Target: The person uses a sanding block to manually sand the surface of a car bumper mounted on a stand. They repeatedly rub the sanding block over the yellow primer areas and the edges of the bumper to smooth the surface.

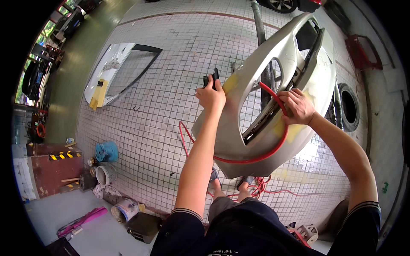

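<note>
My left hand (211, 97) is closed round a small black object (215, 74), just left of the bumper's edge; its kind is partly hidden by my fingers. A pale, silvery car bumper (230, 151) with yellowish patches stands in front of me, tilted across a stand. Over its middle, my right hand (299, 106) is closed on a red hose (279, 138). The hose's end sticks out past my fingers, above the bumper's opening. From there it curves down over the lower part of the bumper.
A white car door (101, 77) lies on the tiled floor (171, 55) at the left. Red hose coils (259, 186) lie by my feet. A tyre (348, 106) leans at the right, near a red panel (363, 52). Buckets (105, 174) and a blue spool (106, 151) stand at lower left.
</note>
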The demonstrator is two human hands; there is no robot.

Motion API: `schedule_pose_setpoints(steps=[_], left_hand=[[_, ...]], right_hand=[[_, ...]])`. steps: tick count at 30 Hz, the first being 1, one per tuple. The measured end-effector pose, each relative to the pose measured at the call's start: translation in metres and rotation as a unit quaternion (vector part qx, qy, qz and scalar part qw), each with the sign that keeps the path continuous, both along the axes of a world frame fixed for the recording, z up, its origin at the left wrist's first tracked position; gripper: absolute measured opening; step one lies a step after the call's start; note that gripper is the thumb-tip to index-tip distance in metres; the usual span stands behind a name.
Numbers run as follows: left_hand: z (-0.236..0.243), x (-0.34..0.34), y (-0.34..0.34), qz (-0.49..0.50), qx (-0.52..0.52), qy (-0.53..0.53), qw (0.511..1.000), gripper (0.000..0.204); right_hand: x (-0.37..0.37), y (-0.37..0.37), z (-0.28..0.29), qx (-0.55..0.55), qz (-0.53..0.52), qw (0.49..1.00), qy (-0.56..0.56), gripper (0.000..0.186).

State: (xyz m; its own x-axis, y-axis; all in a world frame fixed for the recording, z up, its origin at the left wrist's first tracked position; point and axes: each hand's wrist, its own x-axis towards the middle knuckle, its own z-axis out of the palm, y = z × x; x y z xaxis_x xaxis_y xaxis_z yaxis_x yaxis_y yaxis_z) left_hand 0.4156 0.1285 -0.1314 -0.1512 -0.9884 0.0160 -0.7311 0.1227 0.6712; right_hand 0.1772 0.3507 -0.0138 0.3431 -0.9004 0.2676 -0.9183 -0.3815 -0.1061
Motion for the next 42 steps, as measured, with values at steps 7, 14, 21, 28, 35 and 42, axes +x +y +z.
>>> schedule_pose_setpoints(steps=[7, 14, 21, 28, 35, 42], left_hand=[[-0.061, 0.035, -0.032, -0.149, 0.013, 0.141, 0.979, 0.057], [-0.060, 0.049, -0.038, -0.271, -0.069, 0.219, 0.935, 0.071], [-0.040, 0.065, -0.051, -0.367, 0.102, 0.264, 0.886, 0.105], [-0.041, 0.084, -0.057, -0.377, 0.159, 0.264, 0.874, 0.099], [-0.150, 0.270, -0.013, -0.267, 0.101, 0.075, 0.956, 0.078], [-0.228, 0.684, 0.231, -0.093, 0.340, -0.250, 0.902, 0.063]], right_hand=[[-0.001, 0.003, 0.000, 0.000, -0.010, 1.000, 0.010, 0.062], [0.001, 0.003, -0.002, -0.003, -0.018, 1.000, 0.003, 0.062], [0.000, 0.004, -0.003, 0.011, -0.040, 0.999, -0.007, 0.061], [0.002, 0.003, -0.003, 0.020, -0.059, 0.998, -0.007, 0.063], [0.004, 0.010, 0.002, 0.029, -0.072, 0.997, 0.003, 0.061], [0.010, 0.000, -0.005, 0.015, -0.088, 0.996, 0.005, 0.062]])
